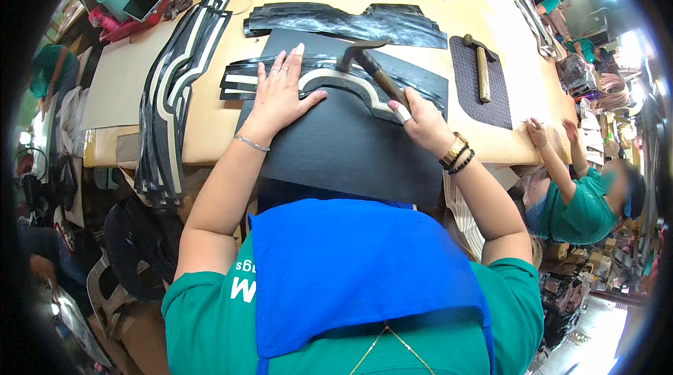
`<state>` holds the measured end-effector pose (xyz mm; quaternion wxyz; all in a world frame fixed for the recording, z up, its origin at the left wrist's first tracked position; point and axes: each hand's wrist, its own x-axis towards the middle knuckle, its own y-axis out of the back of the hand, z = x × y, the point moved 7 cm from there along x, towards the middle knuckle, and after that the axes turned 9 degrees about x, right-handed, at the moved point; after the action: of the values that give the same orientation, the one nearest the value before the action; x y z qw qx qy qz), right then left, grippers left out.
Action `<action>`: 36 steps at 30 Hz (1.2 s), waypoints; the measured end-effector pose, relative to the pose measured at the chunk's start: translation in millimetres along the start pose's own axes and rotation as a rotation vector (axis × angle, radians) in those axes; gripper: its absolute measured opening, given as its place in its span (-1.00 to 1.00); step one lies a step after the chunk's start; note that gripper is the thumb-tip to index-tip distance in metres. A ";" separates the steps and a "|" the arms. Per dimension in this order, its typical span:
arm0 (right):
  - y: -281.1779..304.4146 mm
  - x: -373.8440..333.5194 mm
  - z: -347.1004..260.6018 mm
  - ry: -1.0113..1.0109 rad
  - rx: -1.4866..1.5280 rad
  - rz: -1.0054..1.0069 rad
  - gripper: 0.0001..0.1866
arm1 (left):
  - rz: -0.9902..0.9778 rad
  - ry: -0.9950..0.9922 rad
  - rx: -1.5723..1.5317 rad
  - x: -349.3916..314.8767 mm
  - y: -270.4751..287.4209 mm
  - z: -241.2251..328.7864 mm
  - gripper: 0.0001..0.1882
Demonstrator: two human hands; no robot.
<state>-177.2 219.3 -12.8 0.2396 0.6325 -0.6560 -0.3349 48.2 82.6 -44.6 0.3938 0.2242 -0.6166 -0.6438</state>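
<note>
Black strips with white bands lie in a long overlapping stack (172, 101) at the left of the frame, running from the upper left down over the near edge of the table (112, 155). To the right of this stack, left of centre, the left hand (278, 91) rests palm down with fingers extended; it grips nothing and bears on the left part of the workpiece (335, 74), a glossy black piece with a curved white band. The workpiece lies across the centre of the frame, over a flat black board (336, 147). Above it, at upper centre, further black pieces (343, 21) lie in a pile. The hammer (378, 79) slants across the workpiece, its head over the upper edge of the curve; whether head and surface are in contact cannot be told. Right of centre, the right hand (425, 123) is closed around the lower end of the handle. The step in hand appears to be tapping the banded piece flat, one hand steadying and the other striking. The next move probably calls for a controlled stroke along the white band, with the face kept level and the left fingers clear of the head. At right, a second hammer (483, 73) lies unused on a dark textured mat (501, 114); farther right, a co-worker's hands (538, 133) are at the table edge.
</note>
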 end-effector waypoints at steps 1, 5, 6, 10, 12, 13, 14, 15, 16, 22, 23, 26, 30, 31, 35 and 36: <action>-4.5 4.1 -3.7 0.047 0.073 0.024 -0.60 | -0.006 0.009 -0.011 -1.3 -0.6 -2.5 0.12; -16.1 19.9 -31.2 0.075 0.007 -0.021 -0.61 | 0.007 0.024 -0.058 -1.5 -2.8 -4.3 0.21; -14.6 21.6 -38.3 0.126 0.002 0.018 -0.61 | 0.015 0.019 -0.066 -1.3 -2.4 -4.1 0.23; -22.6 27.0 -36.7 0.044 0.014 -0.013 -0.58 | 0.042 0.008 -0.102 -1.4 -1.4 -3.5 0.16; -6.5 26.1 -45.4 0.093 0.045 0.069 -0.57 | 0.041 0.013 -0.138 1.4 -5.3 -8.9 0.06; -8.2 26.6 -33.6 0.058 0.067 0.078 -0.57 | 0.034 0.001 -0.095 2.9 -7.0 -11.8 0.00; -7.0 24.2 -24.7 0.022 0.054 0.062 -0.57 | 0.026 -0.009 -0.058 4.4 -4.5 -10.7 -0.06; -4.6 21.2 -16.0 -0.015 0.040 0.046 -0.58 | 0.018 -0.020 -0.020 6.8 -2.2 -9.1 -0.12; -1.0 17.9 -7.7 -0.052 0.027 0.030 -0.58 | -0.017 -0.033 0.004 11.2 -1.4 -8.4 -0.16; 15.3 -4.5 16.7 -0.101 -0.071 0.077 -0.64 | -0.121 -0.114 -0.023 37.3 21.5 -17.6 -0.25; 25.2 -10.6 11.0 -0.039 -0.090 0.106 -0.65 | -0.210 -0.102 -0.097 39.8 23.8 -20.6 -0.28; 50.3 -33.1 34.0 0.138 -0.142 0.306 -0.69 | -0.305 -0.167 -0.145 34.5 20.2 -22.0 -0.32; 90.6 -67.7 129.2 -0.155 -0.124 0.590 -0.65 | -0.308 -0.140 -0.394 9.0 46.5 -11.0 -0.51; 98.0 -74.9 147.4 -0.217 -0.165 0.634 -0.62 | -0.263 -0.131 -0.343 1.5 55.0 -11.7 -0.57; 115.5 -98.3 206.5 -0.350 -0.197 0.695 -0.56 | 0.024 -0.004 -0.442 -27.7 104.2 -50.3 -0.51; 115.9 -100.7 208.0 -0.317 -0.261 0.715 -0.56 | 0.068 0.071 -0.487 -36.0 118.0 -68.0 -0.48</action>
<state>-399.8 344.5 -53.1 0.3149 0.2698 -0.8152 -0.4043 149.3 77.2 53.4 0.4790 0.1241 -0.4364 -0.7514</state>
